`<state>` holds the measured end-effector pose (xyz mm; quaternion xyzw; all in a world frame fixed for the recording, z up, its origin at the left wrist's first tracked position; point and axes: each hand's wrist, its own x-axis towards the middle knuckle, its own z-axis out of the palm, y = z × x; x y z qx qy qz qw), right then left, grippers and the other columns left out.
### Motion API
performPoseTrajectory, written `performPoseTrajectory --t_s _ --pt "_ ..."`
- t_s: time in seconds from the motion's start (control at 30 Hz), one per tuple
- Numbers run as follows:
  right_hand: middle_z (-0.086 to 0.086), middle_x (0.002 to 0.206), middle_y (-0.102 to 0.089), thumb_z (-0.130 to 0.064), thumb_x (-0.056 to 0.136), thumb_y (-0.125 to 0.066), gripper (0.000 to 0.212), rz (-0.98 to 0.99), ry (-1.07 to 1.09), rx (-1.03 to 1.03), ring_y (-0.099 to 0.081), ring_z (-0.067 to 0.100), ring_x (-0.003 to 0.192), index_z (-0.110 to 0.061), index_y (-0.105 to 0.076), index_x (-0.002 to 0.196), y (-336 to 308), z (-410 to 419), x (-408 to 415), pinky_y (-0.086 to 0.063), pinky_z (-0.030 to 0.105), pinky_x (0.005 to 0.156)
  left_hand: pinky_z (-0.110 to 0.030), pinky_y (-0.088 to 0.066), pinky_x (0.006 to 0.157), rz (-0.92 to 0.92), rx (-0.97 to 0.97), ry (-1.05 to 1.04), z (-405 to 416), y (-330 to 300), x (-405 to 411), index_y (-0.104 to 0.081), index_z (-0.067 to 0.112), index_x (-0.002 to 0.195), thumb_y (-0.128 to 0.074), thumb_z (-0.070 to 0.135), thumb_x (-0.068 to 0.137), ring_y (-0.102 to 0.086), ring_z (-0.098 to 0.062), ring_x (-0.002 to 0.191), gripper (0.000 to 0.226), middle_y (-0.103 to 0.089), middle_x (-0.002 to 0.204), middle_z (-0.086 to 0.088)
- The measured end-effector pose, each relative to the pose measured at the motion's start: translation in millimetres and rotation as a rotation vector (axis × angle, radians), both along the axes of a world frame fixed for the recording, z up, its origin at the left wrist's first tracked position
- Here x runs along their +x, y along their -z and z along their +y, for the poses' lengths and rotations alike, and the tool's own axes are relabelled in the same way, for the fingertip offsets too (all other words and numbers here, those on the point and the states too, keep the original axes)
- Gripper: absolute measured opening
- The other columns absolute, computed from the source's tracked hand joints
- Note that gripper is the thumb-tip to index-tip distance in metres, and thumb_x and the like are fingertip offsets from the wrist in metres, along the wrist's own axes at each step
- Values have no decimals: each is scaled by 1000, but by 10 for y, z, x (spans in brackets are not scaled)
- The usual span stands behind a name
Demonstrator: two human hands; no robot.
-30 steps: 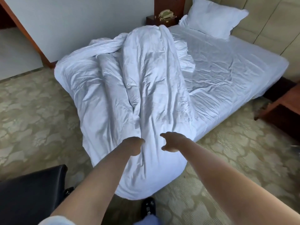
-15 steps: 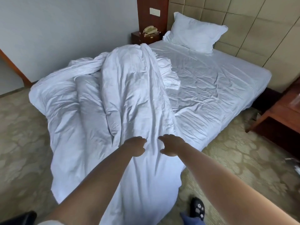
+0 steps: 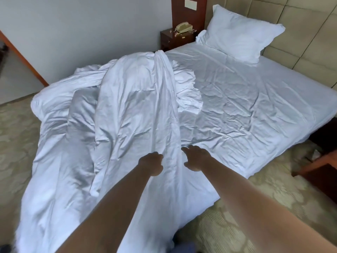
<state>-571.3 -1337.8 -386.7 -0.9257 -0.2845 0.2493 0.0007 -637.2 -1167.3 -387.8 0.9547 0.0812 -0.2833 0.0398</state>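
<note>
A crumpled white duvet lies bunched over the left half of the bed and hangs off the foot end to the floor. My left hand is curled into a fist on a raised fold of the duvet and seems to grip the fabric. My right hand lies just right of that fold, fingers stretched forward and thumb apart, touching the cloth. The fitted white sheet on the right half is bare and wrinkled. A white pillow leans against the padded headboard.
A dark wooden nightstand with a beige telephone stands at the bed's far left corner. A wooden piece of furniture stands at the right. Patterned carpet surrounds the bed. A grey wall runs behind.
The view has swung toward the head of the bed, and the black chair has left the frame. My right hand's fingers have straightened out from a curl. The left hand stays curled on the fold.
</note>
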Motion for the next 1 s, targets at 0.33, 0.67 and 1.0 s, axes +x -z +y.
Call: performPoseTrajectory --t_s 0.33,0.67,1.0 --pt "6 159 -7 -11 91 -51 70 -80 -177 52 -16 23 145 -20 -15 151 375 426 1531 -24 37 113 -39 -39 96 -95 -27 -231 229 512 1470 -46 14 130 -50 37 89 -39 -24 126 47 -42 135 -5" --pt "6 161 -1 -10 94 -50 72 -55 -258 110 -8 22 147 -20 -10 153 1038 840 2831 -16 34 118 -65 -15 109 31 -150 -557 474 1444 2821 19 24 149 -62 74 68 19 -32 145 125 28 155 -8" --pt "6 161 -1 0 88 -48 80 6 -308 115 -7 22 148 -20 -7 153 1628 791 2991 -12 34 119 -44 -46 93 -214 14 -654 482 2054 3128 18 26 149 -70 17 77 -27 -34 136 114 2 156 -14"
